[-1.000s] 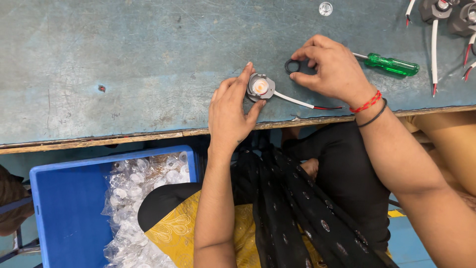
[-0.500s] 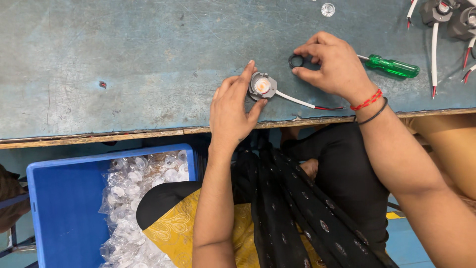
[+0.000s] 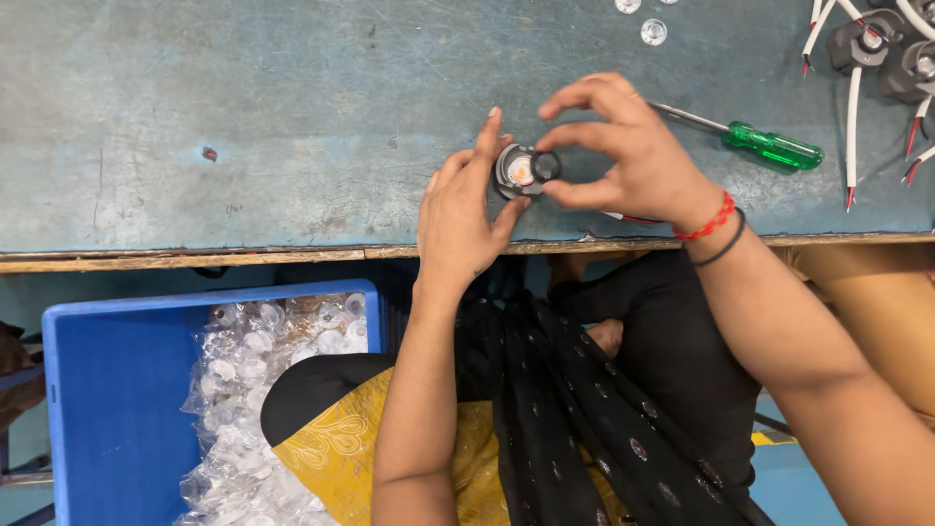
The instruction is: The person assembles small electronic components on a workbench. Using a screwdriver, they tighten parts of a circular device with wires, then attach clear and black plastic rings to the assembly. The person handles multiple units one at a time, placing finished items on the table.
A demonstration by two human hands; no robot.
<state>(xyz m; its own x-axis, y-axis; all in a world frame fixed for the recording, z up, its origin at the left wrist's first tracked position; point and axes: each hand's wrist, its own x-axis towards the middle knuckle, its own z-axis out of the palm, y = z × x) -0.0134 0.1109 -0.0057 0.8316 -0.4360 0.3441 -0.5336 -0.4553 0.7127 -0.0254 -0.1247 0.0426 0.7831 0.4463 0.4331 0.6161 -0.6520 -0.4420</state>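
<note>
On the worn blue-green table (image 3: 243,117), near its front edge, my left hand (image 3: 463,209) steadies a small round metal lamp housing (image 3: 516,170) with an orange centre, thumb and forefinger around it. My right hand (image 3: 628,156) pinches a small black ring (image 3: 546,167) right at the housing's right rim, touching it. A red and a black band circle my right wrist. The housing's white wire is hidden under my right hand.
A green-handled screwdriver (image 3: 765,146) lies just right of my right hand. Several wired dark housings (image 3: 872,54) sit at the back right, and two clear lenses (image 3: 653,31) at the back. A blue crate (image 3: 107,390) holding a bag of clear lenses (image 3: 243,390) stands below the table.
My right hand has carried the black ring leftward from beside the screwdriver to the housing's rim. My left hand has stayed on the housing.
</note>
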